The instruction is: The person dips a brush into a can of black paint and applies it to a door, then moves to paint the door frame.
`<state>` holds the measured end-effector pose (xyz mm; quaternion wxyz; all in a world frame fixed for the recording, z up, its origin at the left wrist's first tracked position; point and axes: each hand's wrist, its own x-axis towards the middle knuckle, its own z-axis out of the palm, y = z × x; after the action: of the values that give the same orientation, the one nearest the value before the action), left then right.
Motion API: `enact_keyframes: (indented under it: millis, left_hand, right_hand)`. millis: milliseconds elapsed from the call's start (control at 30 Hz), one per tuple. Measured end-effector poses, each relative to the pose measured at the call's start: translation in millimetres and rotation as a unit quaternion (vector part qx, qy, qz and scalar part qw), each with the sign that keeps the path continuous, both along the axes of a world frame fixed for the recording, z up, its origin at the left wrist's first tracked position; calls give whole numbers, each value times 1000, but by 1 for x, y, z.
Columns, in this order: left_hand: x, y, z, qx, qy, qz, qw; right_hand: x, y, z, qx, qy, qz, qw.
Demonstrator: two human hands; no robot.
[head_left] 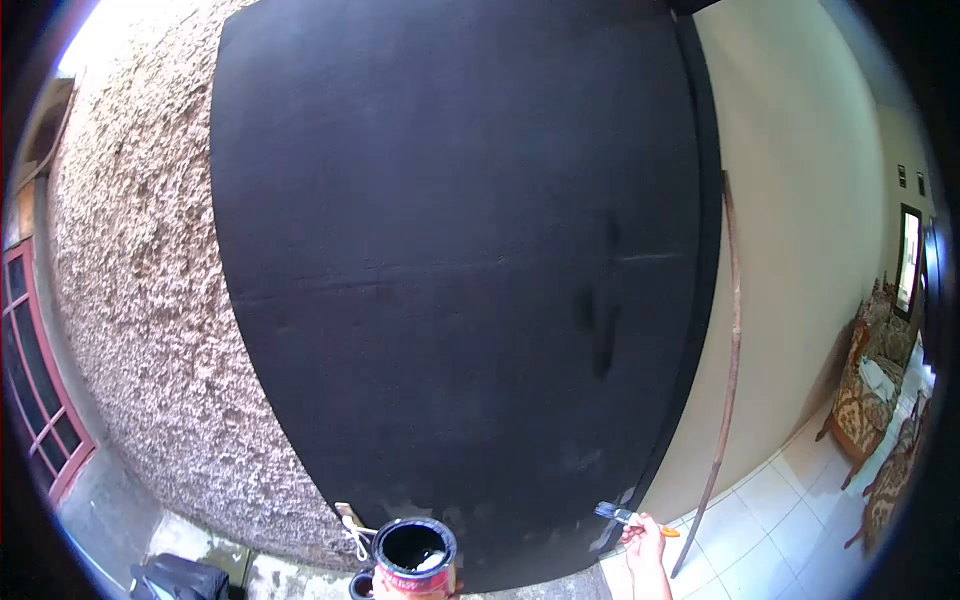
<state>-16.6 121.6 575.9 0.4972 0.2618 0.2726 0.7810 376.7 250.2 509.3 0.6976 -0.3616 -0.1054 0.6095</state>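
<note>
My right hand (645, 542) grips a paintbrush (617, 514) with an orange-tipped handle; its dark bristles point left, in front of the black surface's lower right part. A paint can (408, 580) with a red label stands at the bottom centre, dark inside with a pale patch on the contents. My left hand (457, 584) is around the can's lower part, mostly cut off by the frame edge. Ahead rises a tall black-painted surface (450, 200), with darker streaks (604, 340) right of its middle and a horizontal seam across it.
Left is a rough textured wall (150, 280) with a red-framed window (40, 380). A long wooden stick (733, 350) leans against the cream wall (790, 250) on the right. Carved chairs (862, 400) stand on white floor tiles (765, 510). A black bag-like object (178, 577) lies lower left.
</note>
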Motion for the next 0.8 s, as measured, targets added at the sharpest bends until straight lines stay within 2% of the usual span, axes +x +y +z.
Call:
enact_keyframes:
  millis: [167,200,267,300,367,400,433,500,533,600,700,800]
  left_hand:
    - [6,1,-5,4,-7,7,1000]
    - [5,9,-2,10,-6,0,1000]
    - [-1,15,-2,9,-7,-15,1000]
    - [-6,14,-5,7,-9,-21,1000]
    - [-23,14,-8,5,-8,-37,999]
    - [-34,16,-8,5,-4,-48,999]
    - [-46,20,-6,7,2,-61,998]
    - [-75,27,-4,11,17,-91,996]
    - [-90,29,-4,10,24,-106,994]
    - [-122,32,-3,9,40,-137,990]
    - [-171,33,-3,6,61,-175,983]
    - [-213,28,-9,-3,77,-208,975]
  right_hand:
    - [20,-25,-52,-40,40,-2,998]
    - [16,-32,-42,-32,39,-7,999]
    - [1,-63,-26,-149,36,-73,985]
    - [3,-72,-29,-150,33,-78,985]
    - [10,-89,-40,-157,-52,-63,984]
    - [3,-96,-26,-160,-33,-89,983]
    - [-6,-101,-18,-158,-27,-99,982]
    - [-25,-116,-14,-103,11,-212,972]
    - [-32,-124,-22,-104,18,-226,969]
    - [-46,-140,-47,-73,32,-186,979]
    - [-95,-149,-94,-60,46,-263,962]
    - [-161,-159,-109,-41,35,-262,963]
